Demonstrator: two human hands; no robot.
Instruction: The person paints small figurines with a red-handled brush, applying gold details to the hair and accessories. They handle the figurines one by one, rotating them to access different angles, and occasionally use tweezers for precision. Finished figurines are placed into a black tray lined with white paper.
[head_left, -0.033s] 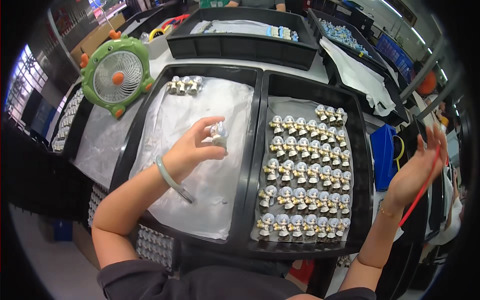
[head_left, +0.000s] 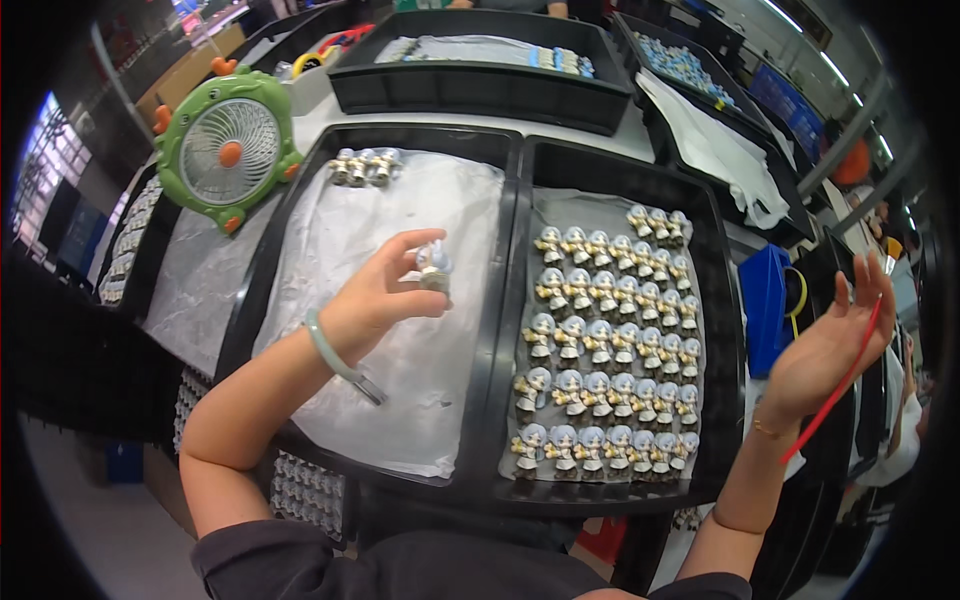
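Over the left black tray (head_left: 493, 300), my left hand (head_left: 372, 295) holds a small figurine (head_left: 434, 268) between thumb and fingers. The figurine has pale hair and stands nearly upright, clear of the tray's white lining sheet. Out at the right, my right hand (head_left: 832, 345) is raised with a thin red-handled paintbrush (head_left: 838, 395) in it. Its tan bristles show past the fingertips; the gripping fingers are partly hidden. Three similar figurines (head_left: 365, 167) stand at the far left of the left tray. Rows of figurines (head_left: 598, 340) fill much of the right black tray (head_left: 722, 300).
A green fan (head_left: 230, 150) stands beyond the left tray. Farther back is another black tray (head_left: 480, 88) with figurines. A blue container (head_left: 768, 310) sits between the right tray and my right hand. At back right, a tray holds many light-blue pieces (head_left: 685, 68).
The figurine has turned slightly in my left hand. In my right hand the paintbrush has tilted, and its bristles now show. The whole view has shifted a little.
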